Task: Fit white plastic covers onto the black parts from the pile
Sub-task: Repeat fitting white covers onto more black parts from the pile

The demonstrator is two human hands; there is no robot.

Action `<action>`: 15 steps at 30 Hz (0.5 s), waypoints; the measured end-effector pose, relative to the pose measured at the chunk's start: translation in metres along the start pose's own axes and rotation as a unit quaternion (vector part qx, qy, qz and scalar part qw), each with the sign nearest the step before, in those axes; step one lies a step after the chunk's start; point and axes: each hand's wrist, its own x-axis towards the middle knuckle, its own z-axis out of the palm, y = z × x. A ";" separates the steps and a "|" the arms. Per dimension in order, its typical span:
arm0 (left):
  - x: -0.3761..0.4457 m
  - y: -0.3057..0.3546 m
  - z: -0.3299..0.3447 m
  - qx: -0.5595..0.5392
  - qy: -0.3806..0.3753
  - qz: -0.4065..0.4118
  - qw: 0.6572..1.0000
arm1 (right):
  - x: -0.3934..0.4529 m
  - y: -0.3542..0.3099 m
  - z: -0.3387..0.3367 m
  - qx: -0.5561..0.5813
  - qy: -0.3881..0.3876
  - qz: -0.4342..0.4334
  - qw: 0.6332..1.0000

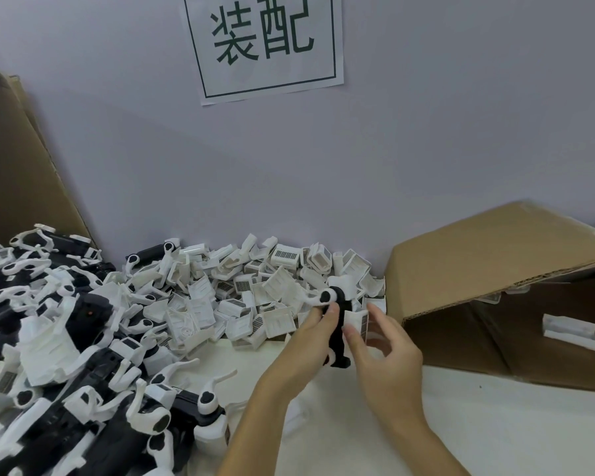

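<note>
From the head view, the white counter has its open stretch at five o'clock, running to the bottom and right edges. At nine o'clock a mixed pile of black parts with white pieces covers the counter out to the left edge. At twelve o'clock of the hands, a heap of loose white plastic covers lies banked against the pale wall. At three o'clock a cardboard box lies tipped on its side, its open mouth facing the hands, with one white piece inside. A cardboard sheet leans on the wall at ten o'clock.

A paper sign on the wall at twelve o'clock carries two large dark green characters, 装配, inside a thin frame. Several covers in the heap bear small printed labels, too small to read.

Both forearms come up from the bottom edge and meet near the centre, above the counter. The left hand grips a black part held upright, fingers curled round its shaft, with a white lever piece at its top end. The right hand pinches a white cover between thumb and fingertips, holding it against the right side of the black part. The two hands are close together, separated by the part.
</note>
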 end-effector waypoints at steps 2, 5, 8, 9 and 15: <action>-0.004 0.002 0.006 0.025 -0.029 0.008 0.999 | 0.000 -0.001 0.000 -0.007 0.010 -0.017 1.000; -0.005 -0.001 0.012 0.066 -0.043 0.031 0.996 | 0.003 0.004 -0.003 -0.012 0.029 -0.023 0.999; -0.003 -0.003 0.014 0.053 -0.035 0.041 0.997 | 0.002 0.007 -0.003 -0.030 0.011 -0.044 0.999; -0.002 -0.003 0.014 0.038 -0.026 0.038 0.998 | 0.001 0.007 -0.002 -0.038 0.004 -0.052 0.998; -0.002 -0.003 0.013 0.060 -0.027 0.048 0.997 | 0.000 0.008 0.000 -0.035 0.001 -0.057 0.998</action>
